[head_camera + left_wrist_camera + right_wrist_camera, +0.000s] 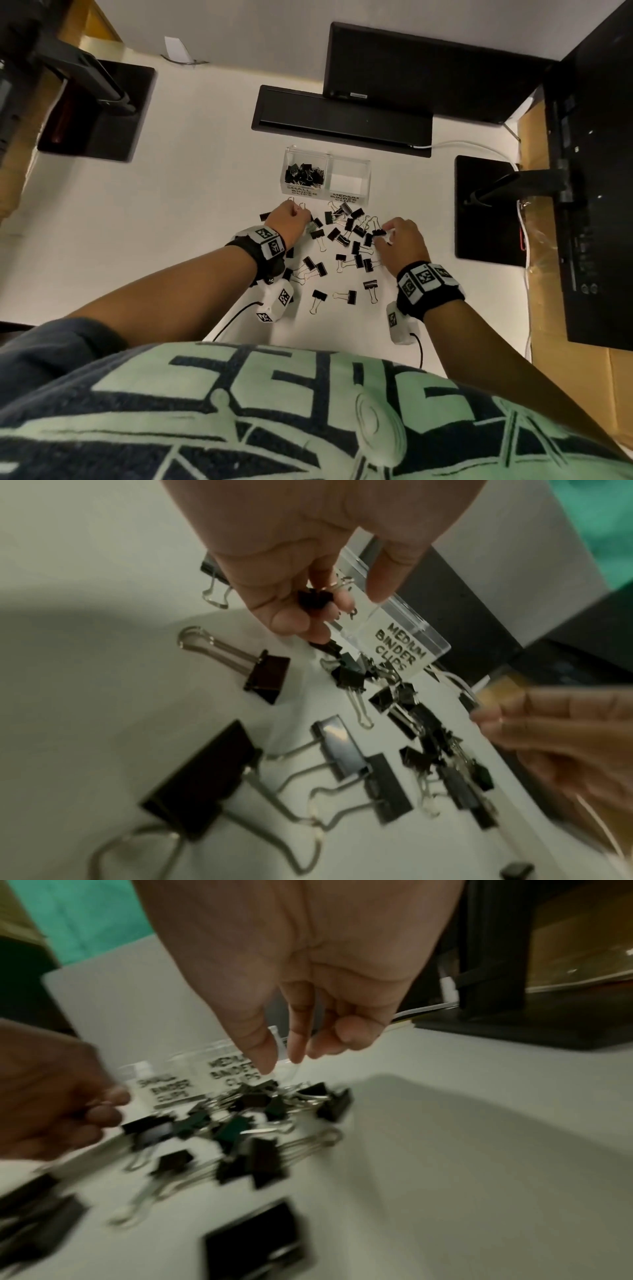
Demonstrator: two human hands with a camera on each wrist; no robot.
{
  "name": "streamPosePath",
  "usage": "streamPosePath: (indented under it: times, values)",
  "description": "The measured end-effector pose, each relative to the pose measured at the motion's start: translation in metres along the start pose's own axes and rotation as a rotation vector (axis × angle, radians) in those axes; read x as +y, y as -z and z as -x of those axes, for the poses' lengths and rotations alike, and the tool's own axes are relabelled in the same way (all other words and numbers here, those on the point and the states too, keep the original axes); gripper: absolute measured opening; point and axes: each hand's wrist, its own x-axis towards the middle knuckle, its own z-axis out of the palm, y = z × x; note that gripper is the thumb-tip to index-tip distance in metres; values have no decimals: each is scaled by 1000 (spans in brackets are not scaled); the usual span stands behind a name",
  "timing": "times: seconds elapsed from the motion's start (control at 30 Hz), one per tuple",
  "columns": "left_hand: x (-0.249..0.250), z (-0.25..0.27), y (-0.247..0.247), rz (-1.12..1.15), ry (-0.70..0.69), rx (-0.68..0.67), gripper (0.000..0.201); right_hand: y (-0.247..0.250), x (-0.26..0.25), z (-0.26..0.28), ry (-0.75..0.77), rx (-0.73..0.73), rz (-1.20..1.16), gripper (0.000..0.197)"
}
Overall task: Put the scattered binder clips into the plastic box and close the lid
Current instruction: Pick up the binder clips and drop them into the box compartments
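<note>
A clear two-compartment plastic box [328, 176] stands at the middle of the white table [171, 222]. Its left compartment, labelled small binder clips, holds several small black clips [303, 173]. The right compartment [349, 178], labelled medium binder clips [400, 647], shows none. Several black binder clips [346, 236] lie scattered in front of it. My left hand [291, 217] is just before the box, its curled fingers [298, 610] holding a small black clip [313, 599]. My right hand [385, 234] hovers at the pile's right edge, its fingers [296, 1047] pointing down above a clip [260, 1088], with nothing seen between them.
A black keyboard [342, 120] and a monitor [428, 68] lie beyond the box. Black monitor bases stand at the right [486, 212] and far left [99, 109]. A white cable [472, 145] runs at the right. Cardboard [548, 359] borders the table's right edge.
</note>
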Motion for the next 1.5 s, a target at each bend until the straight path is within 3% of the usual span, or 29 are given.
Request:
streamPosePath:
  times: [0.13,0.27,0.33,0.53,0.73,0.93,1.2,1.3,1.5]
  values:
    - [0,1,-8,-236,-145,0,9,-23,-22,14,201,-168,80,18]
    - [-2,-2,-11,-458,-291,-95,9,-43,-31,22,215,-266,202,29]
    - [-4,-3,-12,-546,-344,-148,19,-48,-32,23,216,-293,262,30]
    - [-5,-6,-5,-499,-355,-50,22,-49,-34,20,246,-303,273,15]
    - [3,-16,0,-604,-343,-120,32,-37,-34,9,70,-213,-122,11]
    - [3,-18,-5,-754,-394,-155,34,-6,-52,-12,-25,-177,-346,10]
    - [5,-15,0,-681,-368,-145,23,4,-101,-52,130,-129,-314,22]
    - [6,-11,8,-550,-369,-74,11,-2,-118,-64,159,-145,-296,30]
    - [26,-14,36,-315,-340,97,12,-13,-131,-76,155,-154,-385,42]
